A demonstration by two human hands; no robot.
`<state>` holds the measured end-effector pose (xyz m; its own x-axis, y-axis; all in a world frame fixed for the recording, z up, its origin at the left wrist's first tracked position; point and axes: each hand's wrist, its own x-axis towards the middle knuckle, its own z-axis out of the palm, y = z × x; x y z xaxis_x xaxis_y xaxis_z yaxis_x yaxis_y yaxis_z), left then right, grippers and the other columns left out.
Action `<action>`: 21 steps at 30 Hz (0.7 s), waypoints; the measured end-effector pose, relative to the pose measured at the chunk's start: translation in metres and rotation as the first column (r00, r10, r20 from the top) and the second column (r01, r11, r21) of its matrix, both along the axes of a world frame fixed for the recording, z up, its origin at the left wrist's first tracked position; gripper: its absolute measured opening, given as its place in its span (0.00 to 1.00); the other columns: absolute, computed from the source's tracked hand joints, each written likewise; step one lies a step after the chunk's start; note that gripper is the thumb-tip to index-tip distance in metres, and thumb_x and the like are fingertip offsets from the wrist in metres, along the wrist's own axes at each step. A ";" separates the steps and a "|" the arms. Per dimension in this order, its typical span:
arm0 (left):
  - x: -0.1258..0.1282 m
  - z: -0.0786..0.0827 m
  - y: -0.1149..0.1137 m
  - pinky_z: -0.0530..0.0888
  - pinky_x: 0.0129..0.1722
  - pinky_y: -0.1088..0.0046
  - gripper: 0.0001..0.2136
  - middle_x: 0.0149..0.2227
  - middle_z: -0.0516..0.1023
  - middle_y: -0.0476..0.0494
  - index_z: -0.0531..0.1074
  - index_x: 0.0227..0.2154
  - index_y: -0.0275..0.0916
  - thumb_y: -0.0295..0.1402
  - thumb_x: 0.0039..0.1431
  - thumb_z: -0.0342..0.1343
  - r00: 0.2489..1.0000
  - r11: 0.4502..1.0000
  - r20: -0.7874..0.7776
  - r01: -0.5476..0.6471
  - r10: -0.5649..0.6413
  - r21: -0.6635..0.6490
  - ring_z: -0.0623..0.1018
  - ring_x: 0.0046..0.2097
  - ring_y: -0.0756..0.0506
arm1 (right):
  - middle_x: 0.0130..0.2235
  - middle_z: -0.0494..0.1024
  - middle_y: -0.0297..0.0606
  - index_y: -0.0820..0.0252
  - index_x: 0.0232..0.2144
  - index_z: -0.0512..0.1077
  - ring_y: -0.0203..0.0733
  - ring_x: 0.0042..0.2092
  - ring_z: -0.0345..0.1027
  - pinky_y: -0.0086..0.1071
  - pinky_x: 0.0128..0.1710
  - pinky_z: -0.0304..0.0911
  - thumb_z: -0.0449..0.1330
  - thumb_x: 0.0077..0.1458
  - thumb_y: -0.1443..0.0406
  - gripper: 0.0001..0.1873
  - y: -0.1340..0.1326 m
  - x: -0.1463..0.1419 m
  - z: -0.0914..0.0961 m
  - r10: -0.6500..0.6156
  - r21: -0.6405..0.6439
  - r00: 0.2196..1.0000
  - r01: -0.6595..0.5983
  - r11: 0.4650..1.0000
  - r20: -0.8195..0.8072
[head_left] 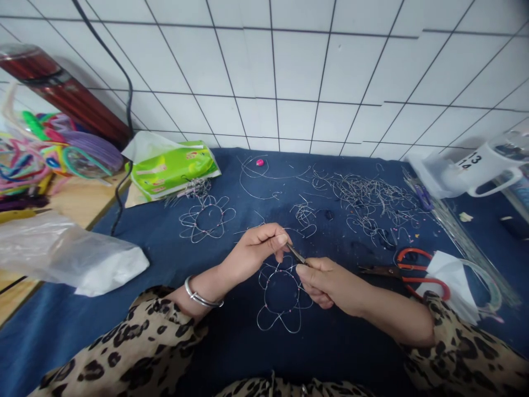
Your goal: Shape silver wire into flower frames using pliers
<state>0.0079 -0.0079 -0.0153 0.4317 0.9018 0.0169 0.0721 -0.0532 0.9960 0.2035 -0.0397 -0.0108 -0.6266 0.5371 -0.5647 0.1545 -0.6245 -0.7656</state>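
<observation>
right hand (324,281) grips pliers (296,254) — left hand (258,248) pinched at their tip — green pack (176,170) holds tissue (149,144)

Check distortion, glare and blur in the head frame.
Head view, distortion: tiled wall shows splayed, partly broken lines; red thermos slants. Head view, glare: glint on the bracelet. Head view, blur: colourful strips look soft; metal tool in the right hand, tip unclear.
</observation>
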 end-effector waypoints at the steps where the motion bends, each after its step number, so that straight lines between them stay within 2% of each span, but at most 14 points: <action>1: -0.001 0.001 0.001 0.66 0.31 0.74 0.10 0.22 0.69 0.50 0.71 0.32 0.34 0.34 0.62 0.49 1.000 1.000 -0.004 0.009 -0.009 -0.001 0.69 0.26 0.53 | 0.19 0.52 0.22 0.57 0.25 0.53 0.25 0.19 0.42 0.21 0.17 0.41 0.52 0.54 0.49 0.21 0.000 0.000 0.000 0.001 -0.001 1.000 -0.001 1.000 0.001; 7: -0.005 0.003 0.004 0.65 0.30 0.75 0.10 0.24 0.69 0.50 0.71 0.29 0.34 0.35 0.61 0.50 0.997 0.999 -0.067 0.030 -0.029 0.011 0.68 0.27 0.53 | 0.19 0.52 0.23 0.57 0.24 0.53 0.25 0.19 0.43 0.22 0.18 0.42 0.52 0.54 0.48 0.21 0.000 0.001 -0.001 0.034 0.041 0.999 -0.034 0.999 -0.003; 12: -0.005 0.003 0.005 0.65 0.29 0.76 0.10 0.26 0.69 0.50 0.70 0.28 0.34 0.35 0.60 0.51 0.998 0.996 0.016 0.069 -0.068 -0.063 0.67 0.25 0.54 | 0.20 0.54 0.24 0.58 0.24 0.55 0.26 0.20 0.45 0.23 0.18 0.45 0.51 0.54 0.48 0.21 0.000 0.002 -0.002 0.063 0.157 0.995 -0.073 0.985 0.071; 21: -0.009 0.006 0.006 0.63 0.23 0.78 0.09 0.24 0.69 0.50 0.69 0.26 0.33 0.34 0.58 0.54 0.985 0.965 0.127 0.145 -0.119 -0.219 0.66 0.22 0.55 | 0.20 0.55 0.26 0.59 0.24 0.56 0.27 0.22 0.48 0.25 0.21 0.46 0.49 0.55 0.47 0.22 0.002 0.004 0.000 0.143 0.333 0.968 -0.206 0.920 0.206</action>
